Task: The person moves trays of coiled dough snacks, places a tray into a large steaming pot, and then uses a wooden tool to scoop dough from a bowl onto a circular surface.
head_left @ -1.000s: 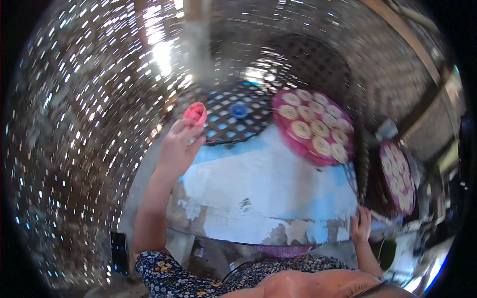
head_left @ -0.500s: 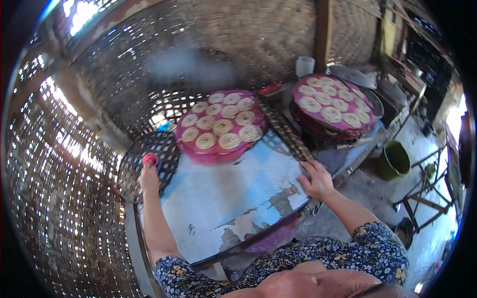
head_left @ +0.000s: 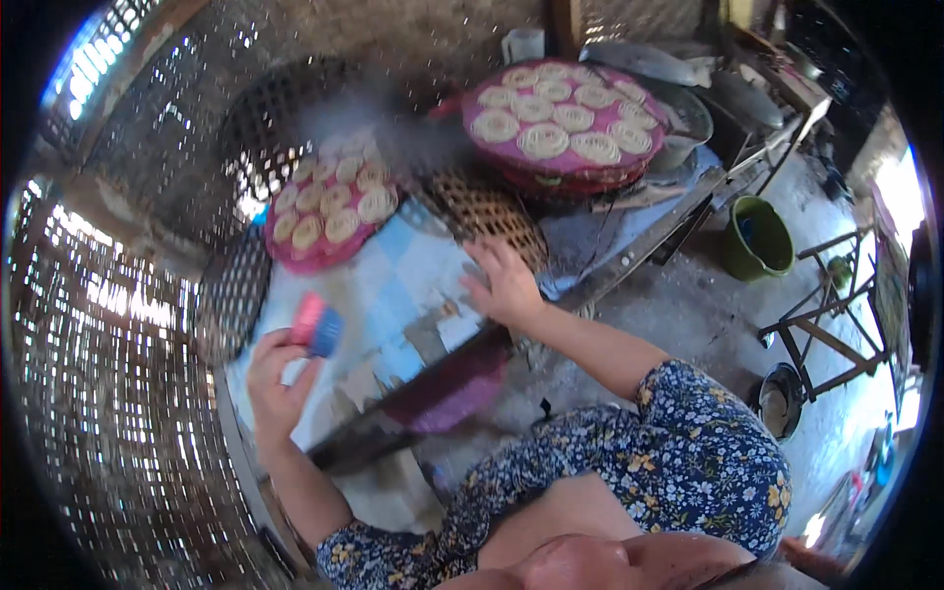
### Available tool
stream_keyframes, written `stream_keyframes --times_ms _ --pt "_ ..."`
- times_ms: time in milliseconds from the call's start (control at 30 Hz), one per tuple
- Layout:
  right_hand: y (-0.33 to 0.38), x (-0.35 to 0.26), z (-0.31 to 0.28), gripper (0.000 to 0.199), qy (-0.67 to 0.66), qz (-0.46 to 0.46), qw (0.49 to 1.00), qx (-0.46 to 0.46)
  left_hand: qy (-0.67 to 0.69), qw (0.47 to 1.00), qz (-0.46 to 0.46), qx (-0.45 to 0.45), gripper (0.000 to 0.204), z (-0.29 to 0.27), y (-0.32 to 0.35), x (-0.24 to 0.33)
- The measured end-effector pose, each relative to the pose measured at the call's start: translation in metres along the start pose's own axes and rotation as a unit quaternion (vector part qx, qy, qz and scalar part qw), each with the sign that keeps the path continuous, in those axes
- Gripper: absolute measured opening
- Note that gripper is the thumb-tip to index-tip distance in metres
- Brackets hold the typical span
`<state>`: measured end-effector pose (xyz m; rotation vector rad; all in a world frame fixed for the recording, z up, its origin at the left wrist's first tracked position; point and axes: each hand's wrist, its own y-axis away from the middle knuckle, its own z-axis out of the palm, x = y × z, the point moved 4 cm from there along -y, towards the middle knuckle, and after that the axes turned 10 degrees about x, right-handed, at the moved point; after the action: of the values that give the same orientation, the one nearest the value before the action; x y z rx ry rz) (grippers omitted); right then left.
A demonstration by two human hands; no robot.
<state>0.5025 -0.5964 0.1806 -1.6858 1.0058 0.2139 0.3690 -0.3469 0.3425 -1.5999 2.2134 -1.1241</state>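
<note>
Head view: the left hand is raised over the near left part of the counter, its fingers curled up around a small stack of cups — one pink, one blue — held at the fingertips above the worn blue-and-white counter top. The picture is blurred here, so how many cups are in the stack cannot be told.

The right hand lies flat and spread on the far right edge of the counter, palm down, holding nothing, its fingertips just beside a woven bamboo mat. The flowered sleeve of that arm comes in from the lower right.

Beyond the left hand, at the back of the counter, sits a round pink tray covered with pale round noodle cakes, partly veiled by steam. A second, larger pink tray with the same coiled cakes rests farther right — on a stack of similar trays, well apart from both hands. A green bucket stands on the ground to the right, near a metal frame stand. Woven bamboo walling curves around the left side.
</note>
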Motion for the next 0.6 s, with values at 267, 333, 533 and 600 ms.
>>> stream_keyframes --times_ms 267,333,533,600 --pt "0.044 0.073 -0.132 0.036 -0.093 0.096 0.990 -0.038 0.127 0.955 -0.142 -0.229 0.016 0.117 0.125 0.109" --pt "0.084 0.112 -0.160 0.037 -0.028 0.088 0.990 -0.109 0.062 0.944 -0.198 -0.258 0.018 0.166 0.160 0.092" --pt "0.190 0.185 -0.258 0.041 0.154 0.104 0.928 -0.324 -0.145 0.949 -0.274 -0.066 0.018 0.267 0.187 0.039" --pt "0.223 0.213 -0.292 0.041 0.194 0.152 0.901 -0.357 -0.187 0.947 -0.258 -0.038 0.019 0.283 0.172 0.038"
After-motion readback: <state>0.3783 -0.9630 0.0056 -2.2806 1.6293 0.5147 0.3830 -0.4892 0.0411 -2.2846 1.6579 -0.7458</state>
